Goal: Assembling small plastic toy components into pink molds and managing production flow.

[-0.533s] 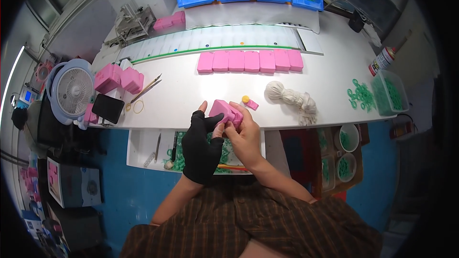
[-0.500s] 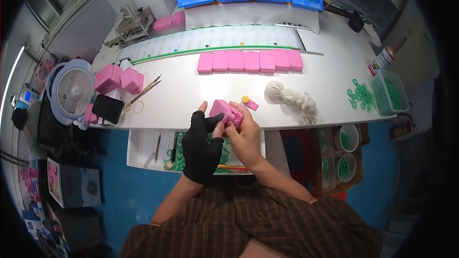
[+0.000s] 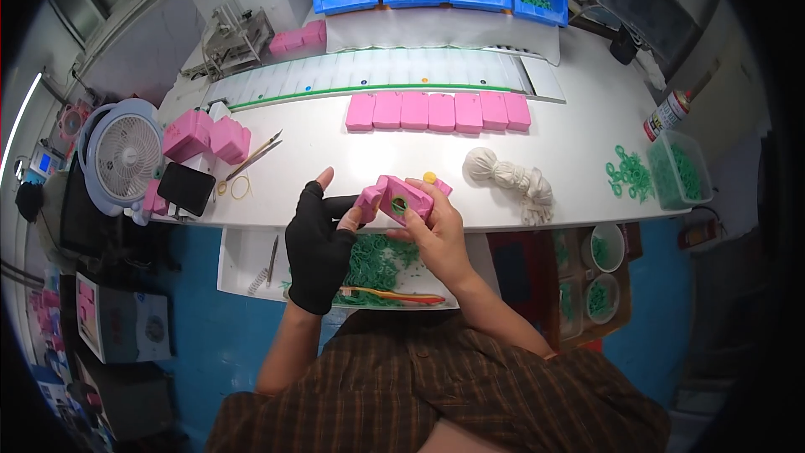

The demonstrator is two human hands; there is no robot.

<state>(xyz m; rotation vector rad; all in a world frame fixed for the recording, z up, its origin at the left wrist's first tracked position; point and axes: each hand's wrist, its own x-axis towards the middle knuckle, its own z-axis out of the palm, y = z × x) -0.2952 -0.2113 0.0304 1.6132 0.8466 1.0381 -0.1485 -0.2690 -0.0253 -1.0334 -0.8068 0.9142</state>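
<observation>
Above the table's front edge, both my hands hold a pink rubber mold (image 3: 417, 193), parted so its hollow shows. A small green wax piece (image 3: 398, 205) sits in that hollow. My left hand (image 3: 319, 247), in a black glove with bare fingertips, pinches the left flap of the mold. My right hand (image 3: 440, 239) grips the larger right part, with the thumb at its near edge. Whether the two parts are still joined I cannot tell. Just behind my right fingers lies a small pink piece with a yellow round top (image 3: 429, 177).
A row of several pink molds (image 3: 442, 111) lies before a light strip (image 3: 369, 75). Right of my hands are a white cloth bundle (image 3: 509, 174) and green wax pieces (image 3: 629, 172). Below, an open drawer (image 3: 239, 264) holds green pieces. A fan (image 3: 127, 155) stands left.
The pink mold, closed between my hands before, is now spread apart with its inside and green piece showing. My left hand has shifted left, and the drawer's contents show more.
</observation>
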